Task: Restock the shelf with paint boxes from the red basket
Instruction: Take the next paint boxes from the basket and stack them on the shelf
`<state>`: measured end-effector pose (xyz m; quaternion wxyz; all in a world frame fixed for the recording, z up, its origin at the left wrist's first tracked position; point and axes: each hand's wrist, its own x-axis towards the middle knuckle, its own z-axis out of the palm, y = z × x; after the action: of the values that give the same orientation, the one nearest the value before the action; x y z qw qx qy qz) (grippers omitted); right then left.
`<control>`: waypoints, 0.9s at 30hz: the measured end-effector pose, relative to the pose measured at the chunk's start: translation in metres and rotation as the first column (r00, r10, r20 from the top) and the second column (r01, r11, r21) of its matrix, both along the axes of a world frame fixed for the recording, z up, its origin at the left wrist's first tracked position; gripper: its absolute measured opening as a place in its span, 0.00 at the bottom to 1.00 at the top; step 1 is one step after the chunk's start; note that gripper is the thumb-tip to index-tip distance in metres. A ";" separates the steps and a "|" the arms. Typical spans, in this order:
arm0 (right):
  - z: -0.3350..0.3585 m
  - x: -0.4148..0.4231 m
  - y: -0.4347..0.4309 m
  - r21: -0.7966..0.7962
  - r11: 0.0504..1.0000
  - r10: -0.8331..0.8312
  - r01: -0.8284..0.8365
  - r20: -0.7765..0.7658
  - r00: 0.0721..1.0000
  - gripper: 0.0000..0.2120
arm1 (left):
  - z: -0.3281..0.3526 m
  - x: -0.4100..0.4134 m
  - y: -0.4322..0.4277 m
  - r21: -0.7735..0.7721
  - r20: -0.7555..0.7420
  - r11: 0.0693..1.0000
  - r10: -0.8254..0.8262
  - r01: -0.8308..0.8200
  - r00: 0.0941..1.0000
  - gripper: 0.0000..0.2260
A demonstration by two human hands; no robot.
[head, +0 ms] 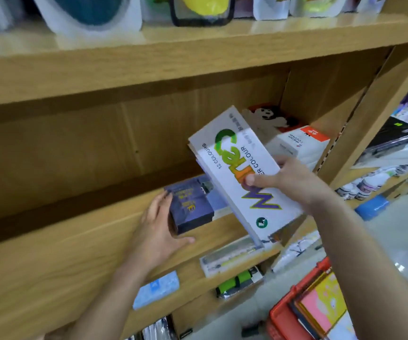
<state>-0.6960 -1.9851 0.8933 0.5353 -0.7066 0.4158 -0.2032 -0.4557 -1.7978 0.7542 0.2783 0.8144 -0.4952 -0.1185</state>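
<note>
My right hand (293,180) grips a stack of white paint boxes (237,173) with coloured lettering, held tilted above the wooden shelf (75,246). My left hand (158,227) rests on the shelf board with its fingers around the left side of a dark blue box (190,209) lying there. More white paint boxes (298,146) with a red corner sit deeper on the shelf at the right. The red basket (286,312) stands on the floor at the lower right, holding a pink box (320,305) and other items.
A ghost-patterned pack (269,119) leans at the shelf's back. An upper shelf (198,42) carries pouches. Below the shelf edge lie a long pack (230,256), a green item (235,283) and a light blue pack (156,290). Small bottles (362,185) stand on the right-hand unit.
</note>
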 end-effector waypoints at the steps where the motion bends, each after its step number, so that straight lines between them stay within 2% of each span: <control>1: 0.005 0.016 -0.004 -0.027 0.999 0.034 -0.034 -0.025 0.999 0.26 | -0.002 0.002 -0.002 -0.018 0.015 1.000 0.001 -0.001 1.000 0.54; 4: 0.013 0.049 -0.015 -0.038 0.996 0.079 -0.082 -0.063 0.995 0.24 | -0.002 0.023 -0.010 -0.076 0.131 0.994 0.094 -0.084 0.987 0.40; 6: 0.014 0.060 -0.024 -0.002 0.994 0.106 -0.106 -0.069 0.992 0.16 | 0.005 0.046 -0.011 -0.038 0.166 0.946 0.323 -0.321 0.932 0.29; 7: 0.014 0.063 -0.028 0.016 0.992 0.124 -0.123 -0.074 0.990 0.13 | 0.009 0.056 -0.010 0.007 0.156 0.898 0.433 -0.439 0.888 0.27; 9: 0.014 0.065 -0.035 0.026 0.988 0.155 -0.153 -0.081 0.985 0.10 | 0.014 0.067 -0.005 0.056 0.063 0.859 0.506 -0.509 0.860 0.26; 11: 0.010 0.070 -0.044 0.095 0.978 0.191 -0.184 -0.080 0.978 0.12 | 0.017 0.054 -0.001 -0.014 -0.120 0.923 0.381 -0.385 0.917 0.23; 14: 0.002 0.081 -0.054 0.261 0.943 0.258 -0.204 -0.189 0.948 0.13 | 0.012 0.012 -0.002 -0.052 -0.202 0.986 0.146 -0.160 0.968 0.29; 16: -0.008 0.086 -0.060 0.288 0.934 0.289 -0.212 -0.258 0.922 0.20 | 0.010 -0.008 -0.013 -0.047 -0.281 0.994 0.085 -0.102 0.956 0.36; 18: -0.018 0.088 -0.063 0.271 0.946 0.254 -0.179 -0.274 0.927 0.23 | 0.012 -0.021 -0.025 -0.050 -0.418 0.996 0.046 -0.073 0.907 0.42; 20: -0.026 0.087 -0.066 0.122 0.980 0.187 -0.156 -0.306 0.934 0.25 | 0.015 -0.031 -0.035 -0.040 -0.501 0.998 0.019 -0.045 0.865 0.52; 21: -0.029 0.086 -0.067 -0.026 0.987 0.140 -0.158 -0.342 0.929 0.25 | 0.015 -0.035 -0.039 -0.035 -0.517 0.999 0.007 -0.029 0.856 0.56; 23: -0.030 0.084 -0.069 -0.320 0.943 -0.014 -0.098 -0.330 0.944 0.24 | 0.015 -0.041 -0.047 -0.039 -0.516 0.999 -0.014 -0.007 0.857 0.62; 25: -0.031 0.076 -0.065 -0.394 0.918 -0.060 -0.040 -0.239 0.969 0.21 | 0.017 -0.043 -0.055 -0.035 -0.488 0.999 -0.012 -0.006 0.873 0.62; 27: -0.041 0.059 -0.051 -0.368 0.930 -0.052 0.001 -0.128 0.990 0.10 | 0.019 -0.044 -0.066 -0.039 -0.468 0.999 -0.026 0.009 0.883 0.60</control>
<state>-0.6373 -2.0359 0.8528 0.3616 -0.8005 0.4156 -0.2361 -0.4995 -1.8640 0.7729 0.4030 0.7521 -0.4228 -0.3053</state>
